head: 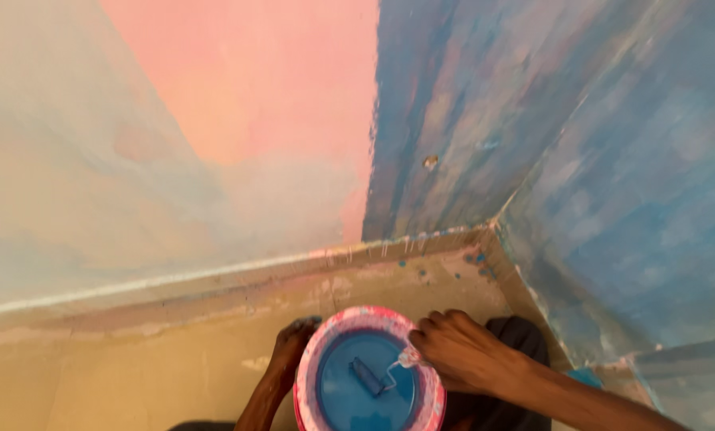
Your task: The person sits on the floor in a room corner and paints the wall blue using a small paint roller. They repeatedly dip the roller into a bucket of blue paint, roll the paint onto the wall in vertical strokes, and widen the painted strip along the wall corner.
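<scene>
Between the two hands sits a pink-rimmed bucket (368,373) of blue paint, low in the head view, near the corner where the pink wall (253,88) meets the blue wall (533,120). Left hand (293,345) is curled around the bucket's outer side. Right hand (459,348) is closed on the handle of a small roller (367,377) lying in the paint.
</scene>
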